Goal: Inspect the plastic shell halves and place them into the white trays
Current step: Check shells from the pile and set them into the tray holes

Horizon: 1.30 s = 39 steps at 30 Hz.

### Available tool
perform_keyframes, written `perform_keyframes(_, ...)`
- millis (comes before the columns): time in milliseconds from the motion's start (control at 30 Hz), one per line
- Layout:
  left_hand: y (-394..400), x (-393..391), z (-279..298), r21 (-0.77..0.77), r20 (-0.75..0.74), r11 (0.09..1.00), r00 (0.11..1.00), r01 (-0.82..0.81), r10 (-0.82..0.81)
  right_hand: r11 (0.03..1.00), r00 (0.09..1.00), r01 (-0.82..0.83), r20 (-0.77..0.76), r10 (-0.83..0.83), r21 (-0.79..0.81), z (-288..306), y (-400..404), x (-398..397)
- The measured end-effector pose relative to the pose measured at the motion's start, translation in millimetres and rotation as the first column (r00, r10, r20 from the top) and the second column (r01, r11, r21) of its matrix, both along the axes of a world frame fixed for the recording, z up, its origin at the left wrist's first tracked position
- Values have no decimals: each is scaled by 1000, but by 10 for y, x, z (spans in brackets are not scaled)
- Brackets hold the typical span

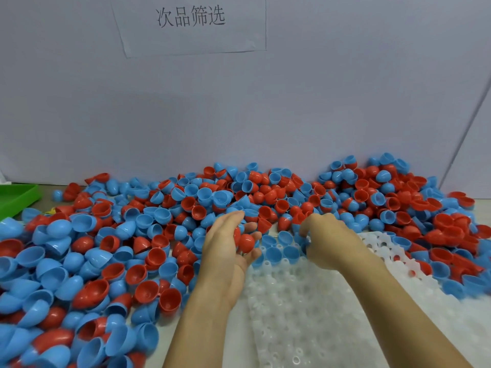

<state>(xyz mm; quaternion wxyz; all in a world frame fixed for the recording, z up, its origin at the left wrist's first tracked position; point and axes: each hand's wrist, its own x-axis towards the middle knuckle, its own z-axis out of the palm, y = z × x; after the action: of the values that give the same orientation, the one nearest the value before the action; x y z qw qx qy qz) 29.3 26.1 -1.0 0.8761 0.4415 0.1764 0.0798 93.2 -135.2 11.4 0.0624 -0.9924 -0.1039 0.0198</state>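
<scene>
A big pile of red and blue plastic shell halves [159,224] covers the table. My left hand [225,243] cups a red shell half [246,243] in its curled fingers, just left of the white tray [305,301]. My right hand [326,240] reaches down over the tray's far edge, fingers curled at a blue shell half [301,236]; whether it grips that shell is unclear. Several blue shell halves [273,254] sit in the tray's far row, between my hands. The rest of the tray's sockets show bare.
A second white tray [385,248] lies to the right, partly buried under shells. A green tray [16,197] sits at the far left edge. A white wall with a paper sign [190,18] closes off the back.
</scene>
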Motion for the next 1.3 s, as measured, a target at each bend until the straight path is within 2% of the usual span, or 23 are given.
perform_keyframes(167, 14, -15, 8, -100, 20, 994, 999, 36, -34, 1000, 1000, -6, 13, 6, 3, -22, -26, -9)
perform_keyframes(300, 25, -39, 43, -228, 97, 969, 992, 96, -76, 999, 1000, -17, 15, 16, 45, -7, -46, -58)
perform_keyframes(400, 36, -41, 53, -293, 129, 949, 988, 117, -82, 996, 996, -41, 87, 34, 77, 58, -83, -76)
perform_keyframes(433, 37, -38, 50, -309, 131, 943, 988, 122, -84, 988, 989, -81, 137, 63, 135, 95, -86, -86)
perform_keyframes(500, 26, -23, 32, -311, 123, 943, 989, 117, -82, 911, 966, -214, 217, 143, 352, 201, -46, -154)
perform_keyframes(567, -5, -8, 13, -273, 110, 956, 991, 106, -79, 767, 947, -322, 187, 263, 555, 319, 49, -277)
perform_keyframes(600, -24, -1, 7, -241, 106, 965, 991, 103, -80, 718, 935, -344, 153, 319, 605, 337, 107, -324)
perform_keyframes(667, -59, 13, -8, -165, 104, 981, 990, 106, -90, 698, 916, -385, 160, 367, 604, 279, 224, -372)
perform_keyframes(733, -81, 18, -19, -110, 118, 988, 988, 110, -97, 710, 913, -407, 234, 333, 575, 201, 320, -376)
perform_keyframes(800, -86, 25, -24, -89, 117, 992, 990, 93, -83, 691, 928, -373, 266, 263, 619, 163, 339, -339)
perform_keyframes(967, -44, 36, -55, -99, 16, 995, 1000, -13, 14, 575, 977, -206, 197, 79, 792, 193, 244, -242)
perform_keyframes(1067, -50, 24, -40, -84, -15, 996, 1000, 14, -15, 467, 992, -123, 123, 31, 875, 183, 269, -240)
perform_keyframes(1167, -65, 18, -25, -73, 31, 992, 994, 103, -101, 489, 998, -56, 49, 27, 871, 150, 298, -254)
perform_keyframes(1300, -69, 27, -41, 14, 80, 994, 990, 113, -113, 627, 995, -91, 98, 23, 774, 110, 294, -248)
